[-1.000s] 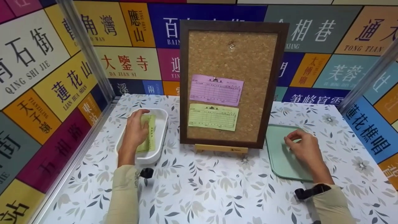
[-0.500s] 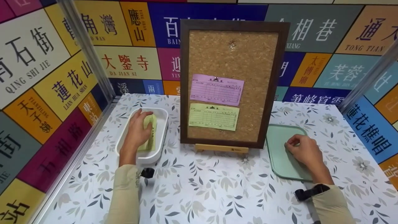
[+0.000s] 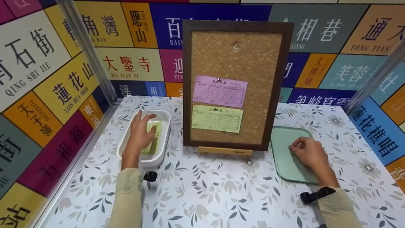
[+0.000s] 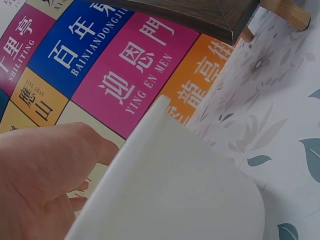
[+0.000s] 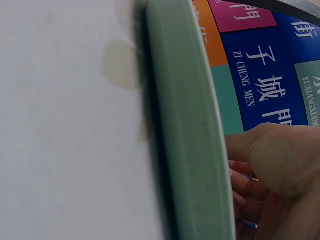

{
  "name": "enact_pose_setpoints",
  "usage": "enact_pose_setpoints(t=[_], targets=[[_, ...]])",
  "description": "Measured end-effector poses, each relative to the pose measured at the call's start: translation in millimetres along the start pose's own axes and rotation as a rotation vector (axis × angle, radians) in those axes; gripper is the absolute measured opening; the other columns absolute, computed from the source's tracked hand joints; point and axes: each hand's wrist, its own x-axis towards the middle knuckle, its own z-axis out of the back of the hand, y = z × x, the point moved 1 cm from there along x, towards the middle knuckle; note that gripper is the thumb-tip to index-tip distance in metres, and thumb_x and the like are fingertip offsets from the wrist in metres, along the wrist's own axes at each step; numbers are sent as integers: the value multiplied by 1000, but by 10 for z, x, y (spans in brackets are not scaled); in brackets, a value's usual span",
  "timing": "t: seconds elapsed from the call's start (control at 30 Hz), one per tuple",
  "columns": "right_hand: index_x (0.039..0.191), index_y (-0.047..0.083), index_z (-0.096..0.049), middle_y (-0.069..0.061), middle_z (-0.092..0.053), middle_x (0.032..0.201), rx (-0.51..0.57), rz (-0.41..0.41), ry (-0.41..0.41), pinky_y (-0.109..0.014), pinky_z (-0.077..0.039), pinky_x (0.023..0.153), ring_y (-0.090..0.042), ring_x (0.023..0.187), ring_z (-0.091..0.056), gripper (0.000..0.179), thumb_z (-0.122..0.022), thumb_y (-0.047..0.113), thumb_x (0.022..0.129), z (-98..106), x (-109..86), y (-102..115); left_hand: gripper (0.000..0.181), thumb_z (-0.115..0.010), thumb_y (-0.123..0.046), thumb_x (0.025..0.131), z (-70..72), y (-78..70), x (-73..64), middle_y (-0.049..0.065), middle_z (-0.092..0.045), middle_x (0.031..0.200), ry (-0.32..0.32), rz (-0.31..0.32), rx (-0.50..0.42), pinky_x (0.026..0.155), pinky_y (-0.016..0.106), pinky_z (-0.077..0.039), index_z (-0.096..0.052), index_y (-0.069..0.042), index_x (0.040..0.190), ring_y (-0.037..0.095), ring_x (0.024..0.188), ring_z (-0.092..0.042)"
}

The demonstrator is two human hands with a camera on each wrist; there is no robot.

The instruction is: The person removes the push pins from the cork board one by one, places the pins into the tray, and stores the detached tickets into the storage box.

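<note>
In the head view my left hand is inside a white plastic tray, over yellow-green paper slips. Its fingers are spread loosely, with the thumb right at the top slip. The tray's wall hides the fingertips in the left wrist view. My right hand is low over a pale green tray; thumb and index fingertips come together there. I cannot tell whether something small is between them, as the green rim covers the fingertips in the right wrist view.
A framed cork board leans on a wooden stand between the trays. A pink slip and a yellow-green slip are on it, and a cluster of small clear pins sits near its top. A floral cloth covers the table.
The top slip under my left hand has shifted slightly right and lies flatter, while the left fingers have spread. The right hand has dipped slightly over the green tray, its fingertips staying together.
</note>
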Motion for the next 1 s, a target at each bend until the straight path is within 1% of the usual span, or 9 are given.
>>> enact_pose_setpoints(t=[0.17,0.2,0.3,0.4,0.5,0.57,0.7,0.8,1.0], targets=[[103,9,-77,-9,-80,90,19,-5,-13,-34,-46,67,-20,77,-67,22,-79,30,97,10,-1,15,46,-65,-10,99,6,-11,-4,36,-19,175,7,10,-10,132,69,-14,-64,-5,145,56,163,-17],[103,9,-77,-9,-79,89,29,-5,-17,-33,-46,66,-19,75,-66,23,-80,30,96,12,-1,21,46,-65,-10,100,6,-12,-2,35,-18,175,15,12,-8,133,67,-14,-63,-5,146,55,163,-16],[104,7,-76,-9,-78,86,67,-3,-28,-31,-46,62,-16,67,-65,26,-79,32,98,24,-1,48,46,-65,-9,101,8,-16,1,35,-18,176,23,14,-9,134,66,-13,-63,-6,146,55,164,-16],[107,5,-75,-9,-77,85,113,16,-51,-29,-47,56,-13,60,-64,28,-78,32,100,35,1,80,45,-65,-9,101,13,-37,5,35,-19,175,31,11,-27,134,66,-14,-63,-5,146,55,164,-17],[108,6,-76,-11,-78,87,133,45,-106,-26,-46,57,-8,62,-64,26,-77,31,100,50,3,114,44,-64,-9,101,19,-80,14,36,-23,173,34,1,-44,134,65,-15,-63,-5,145,55,163,-19],[107,6,-77,-12,-78,88,133,60,-146,-23,-46,59,-5,66,-63,24,-78,29,99,60,6,139,43,-63,-8,102,28,-117,21,35,-27,172,38,-6,-50,133,65,-18,-64,-5,145,54,162,-22],[105,9,-79,-11,-80,92,137,64,-197,-18,-45,65,-3,72,-63,18,-79,25,98,73,13,205,43,-63,-8,102,51,-197,31,33,-32,171,52,-8,-49,132,65,-21,-64,-6,145,54,161,-26],[104,9,-79,-10,-81,94,150,59,-213,-14,-45,67,-2,72,-64,14,-78,22,98,81,8,266,43,-62,-10,104,64,-248,34,31,-31,172,70,4,-42,132,66,-22,-63,-7,147,54,161,-26],[102,9,-79,-12,-81,94,194,76,-247,-9,-45,66,2,70,-65,11,-77,19,97,98,-19,387,44,-61,-16,107,76,-360,49,24,-26,177,116,40,-42,133,66,-20,-60,-13,151,50,164,-22]])
